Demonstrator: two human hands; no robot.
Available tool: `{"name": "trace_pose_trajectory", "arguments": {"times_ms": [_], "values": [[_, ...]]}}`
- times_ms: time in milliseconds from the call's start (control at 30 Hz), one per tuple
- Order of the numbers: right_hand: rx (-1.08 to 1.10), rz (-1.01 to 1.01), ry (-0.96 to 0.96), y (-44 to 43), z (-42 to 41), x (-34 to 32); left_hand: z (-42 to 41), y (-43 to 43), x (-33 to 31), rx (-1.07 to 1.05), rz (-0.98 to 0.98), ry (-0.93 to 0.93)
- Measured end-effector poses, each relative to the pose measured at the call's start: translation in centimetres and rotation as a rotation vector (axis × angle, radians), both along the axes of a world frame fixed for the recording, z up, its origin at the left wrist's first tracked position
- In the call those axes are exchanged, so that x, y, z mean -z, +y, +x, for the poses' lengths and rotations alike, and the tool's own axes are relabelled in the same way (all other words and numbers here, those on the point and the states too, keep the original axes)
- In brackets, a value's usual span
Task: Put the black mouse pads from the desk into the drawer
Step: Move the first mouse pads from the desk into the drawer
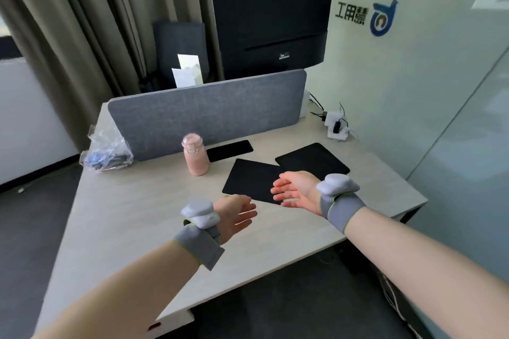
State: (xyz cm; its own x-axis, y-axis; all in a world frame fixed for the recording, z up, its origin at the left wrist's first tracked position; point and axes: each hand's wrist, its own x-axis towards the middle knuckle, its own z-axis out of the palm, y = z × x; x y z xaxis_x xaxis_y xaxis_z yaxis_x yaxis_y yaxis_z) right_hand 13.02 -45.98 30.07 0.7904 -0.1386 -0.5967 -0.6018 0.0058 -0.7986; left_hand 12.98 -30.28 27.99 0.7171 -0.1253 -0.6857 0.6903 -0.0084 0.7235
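Note:
Two black mouse pads lie flat on the light wooden desk (132,217). The nearer mouse pad (249,177) sits in the middle of the desk, and the farther mouse pad (312,158) lies to its right, its near corner overlapping the first. My right hand (296,190) hovers open, palm turned inward, over the near right corner of the nearer pad. My left hand (235,216) is open above the bare desk just left of that pad. Both hands hold nothing. No drawer is in view.
A pink bottle (195,155) stands left of the pads, with a black phone (230,150) behind it. A grey divider panel (206,111) runs along the back. A crumpled plastic bag (106,151) lies far left, a white power strip (337,126) far right.

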Motion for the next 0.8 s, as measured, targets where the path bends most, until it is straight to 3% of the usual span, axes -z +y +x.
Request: {"name": "trace_pose_trajectory", "arguments": {"times_ms": [167, 433, 800], "values": [[-0.140, -0.034, 0.117, -8.1, 6.5, 4.5, 4.5, -8.0, 4.5, -0.174, -0.008, 0.123], [-0.165, -0.114, 0.145, -9.8, 11.9, 7.7, 7.2, -10.0, 9.2, -0.320, -0.007, 0.222], [-0.345, -0.332, 0.225, -8.7, 27.4, 16.7, 18.2, -10.7, 19.2, -0.471, 0.024, 0.334]]}}
